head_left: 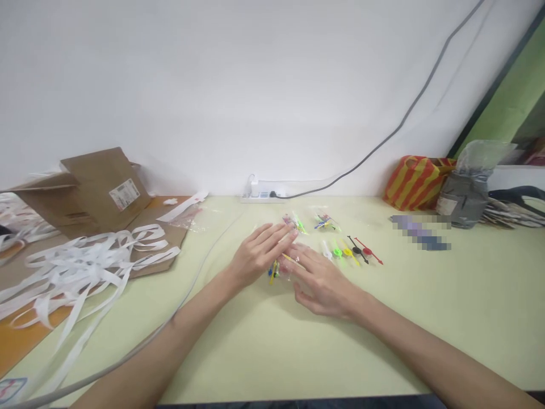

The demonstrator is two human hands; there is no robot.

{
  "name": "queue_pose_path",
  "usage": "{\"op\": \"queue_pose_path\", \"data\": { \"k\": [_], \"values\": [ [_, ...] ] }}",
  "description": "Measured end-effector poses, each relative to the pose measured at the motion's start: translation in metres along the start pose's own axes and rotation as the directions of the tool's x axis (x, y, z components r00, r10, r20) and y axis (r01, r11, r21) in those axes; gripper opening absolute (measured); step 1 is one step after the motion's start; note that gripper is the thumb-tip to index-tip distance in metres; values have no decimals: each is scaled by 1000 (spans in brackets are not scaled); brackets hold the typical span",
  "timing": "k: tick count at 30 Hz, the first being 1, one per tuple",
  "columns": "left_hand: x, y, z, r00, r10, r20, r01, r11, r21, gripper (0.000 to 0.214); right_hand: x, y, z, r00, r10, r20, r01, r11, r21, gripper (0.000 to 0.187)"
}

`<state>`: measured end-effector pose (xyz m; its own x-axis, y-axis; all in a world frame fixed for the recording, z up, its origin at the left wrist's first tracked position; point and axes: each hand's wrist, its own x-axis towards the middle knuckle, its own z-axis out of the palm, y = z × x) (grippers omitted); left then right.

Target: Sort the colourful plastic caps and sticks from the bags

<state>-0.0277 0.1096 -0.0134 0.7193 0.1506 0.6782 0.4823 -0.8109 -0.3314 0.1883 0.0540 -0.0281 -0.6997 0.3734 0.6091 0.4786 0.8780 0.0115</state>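
Packet of coloured pieces (280,271) lies at the middle of the near part of the table (426,324), right under our fingers; we take it as the centre of the clock, with the wall (255,91) at twelve. Its clear film shows yellow and blue bits poking out, while the rest is covered. Our left hand (259,254) comes in from eight o'clock, its fingers straight and close together, laid over the packet and the tips of the other hand; we cannot tell whether it pinches the film. Our right hand (321,279) comes in from four o'clock, spread wide, fingers stretched to the packet and thumb standing apart.

Just beyond, at about one o'clock, two more clear packets (327,221) lie side by side. Between two and three o'clock sits a row of loose arrows (351,253), running white, green, yellow, black and red. Near twelve, a power strip (263,197) stands against the wall, and a dark cord (374,149) climbs from it toward one o'clock.

Farther out, around nine, white ribbon (80,267) lies in a tangle, with an opened cardboard box (96,196) near ten. Toward two we see a red-and-yellow striped bag (415,183) beside a grey bag (462,196).
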Motion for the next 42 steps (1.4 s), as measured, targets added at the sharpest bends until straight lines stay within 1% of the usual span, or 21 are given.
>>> {"op": "queue_pose_path", "data": {
  "k": [3, 5, 8, 10, 13, 15, 16, 17, 18, 19, 20, 22, 24, 27, 29, 31, 34, 38, 39, 40, 42],
  "values": [
    [3, 4, 0, 993, 99, 63, -95, 993, -73, 53, 2, 2, 4, 997, 40, 59, -35, 995, -94, 44],
    [6, 6, -4, 986, 111, 124, -102, 992, -72, 57, 3, 3, 5, 995, 56, 82, -45, 990, -133, 40],
    [11, 8, -13, 963, -9, 271, 12, 1000, -8, 69, 6, 3, -1, 991, 50, 128, -31, 988, -148, 47],
    [13, 7, -19, 939, -81, 333, 82, 997, 12, 74, 8, 2, -8, 987, 14, 162, 9, 990, -142, 53],
    [11, 1, -21, 925, -84, 370, 100, 995, -26, 76, 6, 5, -20, 976, -67, 208, 92, 989, -117, 52],
    [6, -5, -18, 925, -123, 359, 137, 991, -13, 78, 2, 11, -28, 978, -93, 185, 111, 990, -90, 52],
    [4, -9, -16, 923, -165, 347, 170, 985, 15, 79, -1, 16, -32, 986, -76, 145, 87, 993, -75, 52],
    [1, -13, -14, 920, -215, 329, 209, 976, 52, 78, -3, 21, -35, 996, -23, 84, 28, 997, -67, 50],
    [-1, -18, -13, 912, -261, 317, 244, 965, 91, 77, -6, 26, -37, 997, 70, 17, -68, 995, -68, 45],
    [-3, -21, -11, 903, -297, 311, 271, 955, 125, 76, -8, 32, -38, 981, 189, -43, -192, 978, -80, 41],
    [-5, -24, -10, 895, -322, 309, 288, 945, 152, 75, -10, 37, -38, 945, 315, -81, -323, 940, -106, 40],
    [-7, -28, -8, 883, -349, 313, 306, 935, 180, 76, -12, 44, -35, 850, 524, -60, -525, 830, -190, 42],
    [-7, -27, -7, 876, -359, 321, 316, 932, 180, 77, -13, 46, -28, 776, 628, 60, -590, 756, -282, 40],
    [-6, -23, -5, 875, -361, 321, 324, 932, 165, 79, -12, 41, -18, 734, 645, 212, -555, 749, -362, 30],
    [-5, -20, -4, 877, -364, 314, 329, 931, 161, 79, -10, 36, -16, 730, 634, 254, -533, 761, -369, 26],
    [-5, -19, -3, 876, -374, 305, 338, 926, 166, 78, -8, 32, -18, 739, 627, 246, -548, 772, -322, 23],
    [-7, -20, -2, 869, -393, 300, 348, 918, 192, 75, -5, 32, -31, 760, 635, 139, -587, 762, -271, 20],
    [-10, -22, -2, 857, -407, 317, 355, 911, 212, 76, -4, 33, -47, 725, 688, 23, -650, 695, -306, 21],
    [-10, -21, -2, 857, -407, 317, 356, 911, 210, 76, -5, 33, -48, 737, 676, 0, -646, 704, -295, 21],
    [-9, -21, -1, 858, -406, 315, 356, 912, 205, 76, -5, 32, -48, 764, 645, -25, -624, 729, -281, 22],
    [-8, -19, 0, 863, -398, 310, 354, 916, 191, 77, -5, 30, -44, 845, 529, -76, -528, 802, -279, 25]
  ]
}}
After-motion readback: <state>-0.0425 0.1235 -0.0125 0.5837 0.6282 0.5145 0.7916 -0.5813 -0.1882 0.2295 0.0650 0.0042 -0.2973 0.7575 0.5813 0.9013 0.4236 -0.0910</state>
